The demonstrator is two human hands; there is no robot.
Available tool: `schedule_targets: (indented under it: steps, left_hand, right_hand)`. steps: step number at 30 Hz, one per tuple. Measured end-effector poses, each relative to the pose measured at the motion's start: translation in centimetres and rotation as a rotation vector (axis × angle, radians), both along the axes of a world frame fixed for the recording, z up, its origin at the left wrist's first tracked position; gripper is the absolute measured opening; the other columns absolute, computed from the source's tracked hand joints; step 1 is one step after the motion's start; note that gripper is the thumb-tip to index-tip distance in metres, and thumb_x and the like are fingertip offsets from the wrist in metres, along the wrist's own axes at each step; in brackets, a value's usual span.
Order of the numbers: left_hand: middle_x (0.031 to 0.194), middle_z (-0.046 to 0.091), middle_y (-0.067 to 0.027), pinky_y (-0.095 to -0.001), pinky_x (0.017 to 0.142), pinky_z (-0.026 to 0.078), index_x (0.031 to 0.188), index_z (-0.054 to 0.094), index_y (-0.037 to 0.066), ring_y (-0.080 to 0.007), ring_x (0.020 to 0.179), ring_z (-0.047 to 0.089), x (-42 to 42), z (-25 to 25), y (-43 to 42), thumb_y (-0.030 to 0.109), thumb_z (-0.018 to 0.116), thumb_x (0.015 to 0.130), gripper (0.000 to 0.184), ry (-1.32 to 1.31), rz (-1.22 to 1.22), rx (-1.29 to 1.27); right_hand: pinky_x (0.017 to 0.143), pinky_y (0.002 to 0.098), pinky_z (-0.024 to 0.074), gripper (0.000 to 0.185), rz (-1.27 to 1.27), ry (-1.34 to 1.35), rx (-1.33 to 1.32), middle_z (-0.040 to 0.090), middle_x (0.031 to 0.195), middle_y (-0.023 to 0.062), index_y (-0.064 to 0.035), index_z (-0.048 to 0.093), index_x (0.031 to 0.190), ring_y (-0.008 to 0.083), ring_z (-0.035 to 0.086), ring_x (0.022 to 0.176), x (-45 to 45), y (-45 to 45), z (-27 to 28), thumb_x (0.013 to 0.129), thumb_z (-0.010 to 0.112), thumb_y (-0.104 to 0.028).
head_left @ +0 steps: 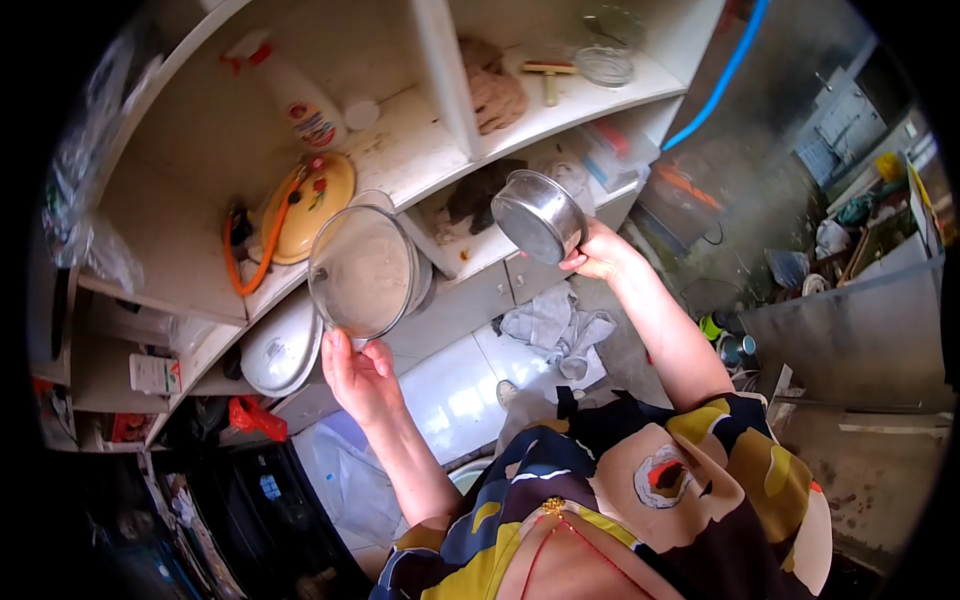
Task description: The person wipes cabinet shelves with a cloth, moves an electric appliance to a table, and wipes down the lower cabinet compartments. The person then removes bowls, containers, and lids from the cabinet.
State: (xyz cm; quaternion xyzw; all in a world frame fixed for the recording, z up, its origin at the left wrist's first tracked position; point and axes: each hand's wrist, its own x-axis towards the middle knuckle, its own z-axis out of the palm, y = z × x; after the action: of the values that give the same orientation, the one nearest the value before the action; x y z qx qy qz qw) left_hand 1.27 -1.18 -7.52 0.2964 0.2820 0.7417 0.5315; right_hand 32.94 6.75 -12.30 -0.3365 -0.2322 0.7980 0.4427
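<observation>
My left hand [358, 378] grips the lower edge of a round see-through vessel [362, 275] with a thin rim. Whether it is a bowl or a lidded pot I cannot tell. A pale surface shows through it. My right hand [603, 252] is closed on the side of a small round stainless steel pot [540, 218], held tilted in front of the lower shelf. The two pieces are apart. Behind the see-through vessel, a yellow patterned lid [308, 212] leans in the shelf beside an orange hose [270, 265].
A spray bottle [298, 100] stands on the upper shelf [405, 145]. To its right are a brown cloth [490, 95] and glass dishes [604, 67]. A white oval lid [281, 345] sits lower left. Grey cloth [560, 325] lies on the tiled floor. A blue hose [722, 80] hangs right.
</observation>
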Motion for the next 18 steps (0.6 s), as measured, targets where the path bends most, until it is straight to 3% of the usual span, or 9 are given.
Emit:
schedule_targets:
  steps: [5, 7, 8, 11, 12, 16, 18]
  left_hand:
    - [0.072, 0.055, -0.0049, -0.0199, 0.038, 0.033, 0.09, 0.052, 0.003, -0.0091, 0.049, 0.045, 5.6, 0.1, 0.2, 0.016, 0.046, 0.092, 0.014, 0.033, -0.109, -0.037]
    - [0.071, 0.055, -0.0048, -0.0199, 0.038, 0.033, 0.09, 0.051, 0.004, -0.0093, 0.049, 0.045, 7.5, 0.1, 0.1, 0.016, 0.046, 0.092, 0.013, 0.045, -0.145, -0.051]
    - [0.071, 0.055, -0.005, -0.0199, 0.038, 0.033, 0.089, 0.051, 0.004, -0.0094, 0.049, 0.045, 8.2, -0.1, 0.1, 0.016, 0.046, 0.092, 0.013, 0.032, -0.167, -0.059]
    - [0.07, 0.054, -0.0054, -0.02, 0.038, 0.033, 0.087, 0.05, 0.005, -0.0097, 0.048, 0.044, 10.5, 0.0, 0.5, 0.016, 0.048, 0.091, 0.013, 0.022, -0.206, -0.1]
    - [0.069, 0.054, -0.0053, -0.0201, 0.037, 0.032, 0.086, 0.049, 0.005, -0.01, 0.047, 0.044, 10.9, -0.5, 0.9, 0.017, 0.048, 0.091, 0.013, 0.048, -0.245, -0.104]
    - [0.065, 0.053, -0.0045, -0.0215, 0.037, 0.032, 0.08, 0.05, 0.007, -0.0118, 0.042, 0.043, 13.1, -2.4, 2.8, 0.016, 0.051, 0.09, 0.013, 0.12, -0.391, -0.105]
    - [0.063, 0.052, -0.0038, -0.0214, 0.037, 0.032, 0.077, 0.05, 0.007, -0.0115, 0.041, 0.043, 14.5, -3.4, 3.7, 0.016, 0.052, 0.089, 0.015, 0.157, -0.474, -0.112]
  right_hand:
    - [0.036, 0.0184, 0.0279, 0.022, -0.084, 0.071, 0.026, 0.062, 0.086, 0.0229, 0.006, 0.052, 0.101, 0.0055, 0.036, 0.045, 5.6, -2.1, -1.0, 0.085, 0.037, 0.004]
    - [0.036, 0.0169, 0.0301, 0.026, -0.196, -0.247, 0.064, 0.061, 0.081, 0.0208, 0.0023, 0.051, 0.108, 0.0047, 0.038, 0.042, 6.9, -3.2, -0.7, 0.084, 0.042, 0.002]
    - [0.036, 0.0183, 0.0329, 0.02, -0.187, -0.485, 0.147, 0.058, 0.068, 0.0105, 0.0022, 0.052, 0.098, 0.0066, 0.043, 0.042, 8.1, -3.1, -2.3, 0.079, 0.048, 0.002]
    - [0.035, 0.0224, 0.0353, 0.015, -0.422, -0.708, 0.215, 0.053, 0.059, 0.0066, 0.0056, 0.05, 0.088, 0.0106, 0.051, 0.043, 8.9, -4.2, -3.1, 0.074, 0.054, 0.0]
    - [0.037, 0.0234, 0.0402, 0.013, -0.427, -0.779, 0.261, 0.054, 0.059, 0.0063, 0.0047, 0.049, 0.085, 0.0126, 0.053, 0.043, 9.4, -4.4, -3.6, 0.074, 0.054, 0.0]
    - [0.038, 0.0243, 0.0428, 0.012, -0.473, -0.854, 0.266, 0.055, 0.059, 0.0073, 0.0046, 0.048, 0.084, 0.0129, 0.054, 0.042, 9.9, -5.0, -4.5, 0.074, 0.054, 0.0]
    - [0.039, 0.0246, 0.0448, 0.017, -0.484, -0.834, 0.241, 0.059, 0.068, 0.0111, 0.0064, 0.048, 0.09, 0.0134, 0.055, 0.045, 9.7, -5.5, -4.5, 0.075, 0.053, 0.001]
